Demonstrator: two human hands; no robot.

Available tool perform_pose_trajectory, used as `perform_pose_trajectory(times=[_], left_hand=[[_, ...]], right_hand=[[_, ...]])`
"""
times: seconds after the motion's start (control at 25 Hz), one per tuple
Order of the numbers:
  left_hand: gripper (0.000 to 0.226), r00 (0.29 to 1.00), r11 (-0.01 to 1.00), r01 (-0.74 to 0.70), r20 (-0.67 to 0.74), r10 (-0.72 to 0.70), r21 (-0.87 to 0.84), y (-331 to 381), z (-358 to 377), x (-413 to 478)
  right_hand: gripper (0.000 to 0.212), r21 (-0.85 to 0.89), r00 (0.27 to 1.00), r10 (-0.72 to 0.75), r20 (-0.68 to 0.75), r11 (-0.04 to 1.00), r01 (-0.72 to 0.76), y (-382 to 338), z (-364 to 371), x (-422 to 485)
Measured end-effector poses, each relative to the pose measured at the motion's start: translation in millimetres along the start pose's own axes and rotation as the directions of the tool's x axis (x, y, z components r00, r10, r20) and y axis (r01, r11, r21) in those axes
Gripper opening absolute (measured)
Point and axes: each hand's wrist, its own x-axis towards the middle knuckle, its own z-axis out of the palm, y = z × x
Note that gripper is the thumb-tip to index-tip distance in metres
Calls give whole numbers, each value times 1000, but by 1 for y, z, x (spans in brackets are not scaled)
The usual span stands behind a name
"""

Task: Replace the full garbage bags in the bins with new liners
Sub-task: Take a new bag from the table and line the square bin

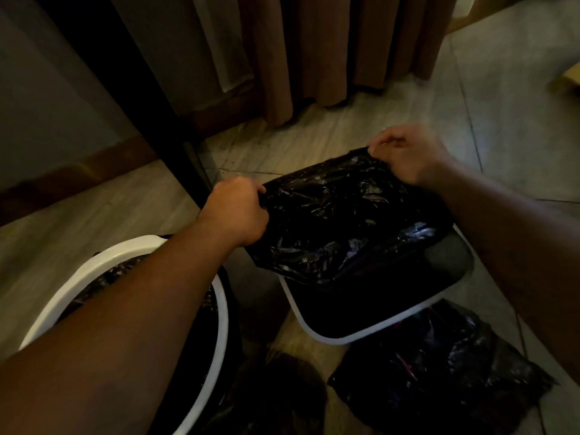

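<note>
Two bare hands held one black liner (pixel 345 215) stretched between them, over the far half of a bin (pixel 370 332) with a white, rounded-square rim, which stood on the floor near the middle of the view. The left hand (pixel 233 211) curled its fingers over the liner's left edge, its grip clamped on the plastic. The right hand (pixel 408 155) pinched the far right corner between thumb and fingertips, its grip likewise closed on the liner. The crumpled, shiny plastic sagged from both hands down to the bin's mouth and covered the far part of the opening; the near part of the opening showed dark and uncovered. Just beside that bin, on its near right side, a filled black garbage bag (pixel 439 372) lay on the floor. To the left, partly under the left forearm, stood a second bin (pixel 125 252) with a white rim and black plastic showing inside it. Between the two bins, at the bottom edge, sat a dark brownish shape (pixel 282 387) too dim to identify. The floor (pixel 518 105) was pale tile with thin dark seams. Brown curtains (pixel 329 42) hung to the floor at the back, and a dark slanting post (pixel 125 73) crossed the upper left.
</note>
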Motion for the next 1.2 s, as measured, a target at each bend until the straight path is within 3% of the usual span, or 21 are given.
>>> perform_pose_trajectory(times=[0.12, 0.24, 0.32, 0.4, 0.52, 0.6, 0.76, 0.88, 0.96, 1.04, 1.16, 1.2], left_hand=[[33, 982, 996, 90, 167, -87, -8, 7, -5, 5], [25, 961, 991, 126, 244, -131, 37, 8, -13, 7], [24, 980, 990, 124, 151, -132, 65, 6, -15, -4], [31, 996, 997, 70, -55, -72, -35, 5, -9, -33], [44, 963, 976, -40, -268, -20, -215, 13, 5, -91], [47, 965, 963, -36, -259, -35, -267, 19, 18, -113], [48, 985, 942, 76, -123, -122, -327, 30, 23, -134], [47, 989, 908, 129, -18, -148, -399, 35, 25, -145], [56, 975, 825, 213, 65, -210, -524, 36, 32, -152], [66, 930, 591, 346, 184, -318, -729, 40, 45, -167], [39, 873, 336, 393, 232, -430, -856, 45, 69, -183], [31, 859, 258, 389, 247, -447, -884, 46, 70, -186]], right_hand=[[13, 217, 970, 222, 95, 947, -238, 3, -3, 11], [19, 23, 927, 302, 222, 949, -315, 12, -8, 9], [16, 33, 911, 308, 274, 944, -329, 19, -13, 4], [12, 238, 914, 330, 238, 892, -384, 31, -29, -8], [42, 364, 953, 294, 69, 882, -299, 53, -57, -39], [50, 339, 968, 248, 33, 909, -244, 66, -63, -62], [19, 344, 961, 270, 62, 898, -274, 52, -58, -102], [10, 327, 943, 321, 91, 885, -333, 41, -64, -126], [10, 315, 939, 323, 115, 885, -343, 43, -63, -140], [15, 335, 947, 314, 71, 887, -319, 45, -57, -150], [3, 278, 951, 303, -58, 920, -276, 54, -51, -163], [12, 274, 949, 306, -77, 921, -275, 56, -51, -168]])
